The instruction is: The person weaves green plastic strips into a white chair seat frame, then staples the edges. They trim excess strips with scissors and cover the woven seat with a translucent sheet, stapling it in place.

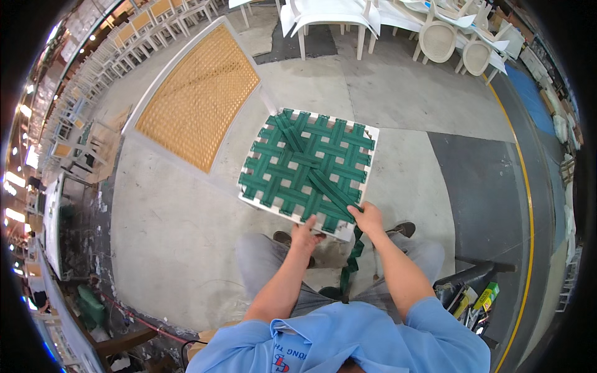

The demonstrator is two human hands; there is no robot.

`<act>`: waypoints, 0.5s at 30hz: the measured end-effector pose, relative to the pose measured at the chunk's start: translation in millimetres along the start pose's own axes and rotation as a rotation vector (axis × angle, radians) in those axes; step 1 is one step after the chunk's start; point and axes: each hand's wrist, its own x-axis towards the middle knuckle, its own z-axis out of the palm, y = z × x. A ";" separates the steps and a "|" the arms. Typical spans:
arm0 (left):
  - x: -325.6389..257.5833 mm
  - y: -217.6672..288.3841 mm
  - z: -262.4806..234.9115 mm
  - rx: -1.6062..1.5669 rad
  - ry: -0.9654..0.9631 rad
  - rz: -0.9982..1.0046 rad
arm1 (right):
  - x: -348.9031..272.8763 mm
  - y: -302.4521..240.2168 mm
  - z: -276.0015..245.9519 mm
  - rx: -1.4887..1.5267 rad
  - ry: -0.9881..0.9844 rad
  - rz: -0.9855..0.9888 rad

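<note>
Two hands at near edge of square white wooden seat frame point(371, 138) woven with green webbing. Loose green webbing strap point(329, 189) runs 11-to-5 o'clock, tail hanging toward 6. Right hand point(368, 219) nearer, fingers pinching strap. Left hand point(305, 235) clenched on frame edge, 8 o'clock of right.

Light blue short-sleeved shirt point(348, 339), red and dark lettering on the chest, not legible here. Grey trousers point(264, 261). Dark shoes point(403, 229) with lighter soles; forearms bare below the sleeves.
</note>
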 end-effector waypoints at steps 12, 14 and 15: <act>-38.5 0.9 16.9 0.226 -0.008 0.071 | -134.7 4.8 -23.0 0.235 -0.379 0.078; -44.7 3.5 25.3 0.059 -0.287 -0.150 | -170.3 -1.6 -15.6 0.282 -0.424 0.016; -43.6 -0.3 30.6 0.081 -0.269 -0.142 | -181.3 0.1 -14.4 0.290 -0.413 -0.007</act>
